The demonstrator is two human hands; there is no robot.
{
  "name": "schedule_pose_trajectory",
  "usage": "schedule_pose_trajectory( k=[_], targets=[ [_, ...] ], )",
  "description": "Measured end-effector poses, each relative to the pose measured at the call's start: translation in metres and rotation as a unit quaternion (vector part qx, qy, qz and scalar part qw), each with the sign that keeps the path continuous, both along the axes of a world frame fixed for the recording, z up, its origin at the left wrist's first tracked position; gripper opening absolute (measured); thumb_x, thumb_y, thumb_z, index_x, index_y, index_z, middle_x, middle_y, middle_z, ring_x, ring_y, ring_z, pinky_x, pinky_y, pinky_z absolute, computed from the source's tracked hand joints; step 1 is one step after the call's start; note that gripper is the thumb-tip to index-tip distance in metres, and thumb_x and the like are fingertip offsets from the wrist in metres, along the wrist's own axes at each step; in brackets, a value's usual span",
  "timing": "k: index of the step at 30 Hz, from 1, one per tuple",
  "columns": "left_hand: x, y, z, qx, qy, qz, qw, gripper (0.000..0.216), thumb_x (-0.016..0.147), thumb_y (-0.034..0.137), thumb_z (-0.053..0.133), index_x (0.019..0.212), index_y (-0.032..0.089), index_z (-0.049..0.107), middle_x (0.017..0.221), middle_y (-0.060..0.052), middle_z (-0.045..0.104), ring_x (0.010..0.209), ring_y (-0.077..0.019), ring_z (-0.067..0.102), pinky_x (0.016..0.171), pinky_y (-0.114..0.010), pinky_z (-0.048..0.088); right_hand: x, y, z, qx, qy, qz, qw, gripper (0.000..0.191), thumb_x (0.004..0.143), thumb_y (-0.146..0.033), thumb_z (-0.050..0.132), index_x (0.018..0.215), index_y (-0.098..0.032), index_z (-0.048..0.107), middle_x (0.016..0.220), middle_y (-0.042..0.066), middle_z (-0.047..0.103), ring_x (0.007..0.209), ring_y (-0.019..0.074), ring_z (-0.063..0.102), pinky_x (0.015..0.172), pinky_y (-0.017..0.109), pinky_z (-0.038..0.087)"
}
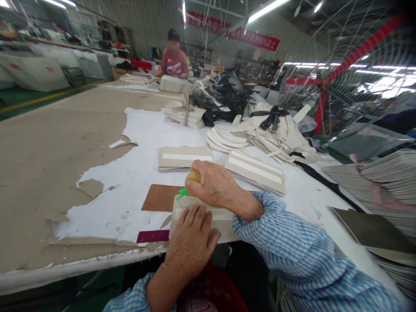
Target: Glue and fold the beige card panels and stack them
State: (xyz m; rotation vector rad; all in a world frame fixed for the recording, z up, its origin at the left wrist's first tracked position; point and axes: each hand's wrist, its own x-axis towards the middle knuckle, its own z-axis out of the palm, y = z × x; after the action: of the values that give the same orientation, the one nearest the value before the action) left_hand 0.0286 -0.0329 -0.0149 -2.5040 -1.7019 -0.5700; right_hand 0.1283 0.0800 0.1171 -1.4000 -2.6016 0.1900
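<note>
My right hand [216,184] is closed around a tool with a rounded, yellowish handle [193,182]; its working end is hidden. Something bright green, like string [183,193], shows just below the handle. Under both hands lies a beige panel [224,225] with a paler strip along it, at the table's front edge. My left hand [191,234] rests flat on this panel, fingers stretched out and slightly apart. A brown board [160,198] sticks out behind the panel, and a dark magenta strip [152,236] lies to its left.
Two stacks of beige panels, one left [185,158] and one right [255,170], lie behind my hands. Farther back are curved pieces [225,139] and tied bundles [185,115]. Tall stacks [390,177] and a red-framed fan [321,82] stand at right. A person [174,58] is across the table.
</note>
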Motion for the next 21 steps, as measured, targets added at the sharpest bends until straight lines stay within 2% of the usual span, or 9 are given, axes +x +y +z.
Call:
schedule_pose_trajectory(
  k=[11, 21],
  targets=[
    [0.001, 0.001, 0.001, 0.016, 0.006, 0.003, 1.000, 0.045, 0.095, 0.046, 0.057, 0.126, 0.016, 0.067, 0.134, -0.013, 0.069, 0.126, -0.0336, 0.062, 0.108, -0.053, 0.052, 0.010, 0.005, 0.005, -0.001, -0.025, -0.011, 1.000, 0.026, 0.092, -0.032, 0.050, 0.108, -0.018, 0.063, 0.096, 0.011, 0.074, 0.077, 0.0221, 0.064, 0.063, 0.033, 0.034],
    [0.000, 0.000, 0.000, 0.002, 0.009, 0.001, 1.000, 0.045, 0.096, 0.046, 0.054, 0.128, 0.016, 0.066, 0.136, -0.013, 0.068, 0.129, -0.0328, 0.061, 0.110, -0.053, 0.050, 0.002, 0.003, 0.004, -0.005, -0.010, 0.000, 1.000, 0.028, 0.092, -0.033, 0.048, 0.112, -0.018, 0.061, 0.097, 0.011, 0.073, 0.077, 0.0224, 0.063, 0.062, 0.033, 0.035]
  ],
)
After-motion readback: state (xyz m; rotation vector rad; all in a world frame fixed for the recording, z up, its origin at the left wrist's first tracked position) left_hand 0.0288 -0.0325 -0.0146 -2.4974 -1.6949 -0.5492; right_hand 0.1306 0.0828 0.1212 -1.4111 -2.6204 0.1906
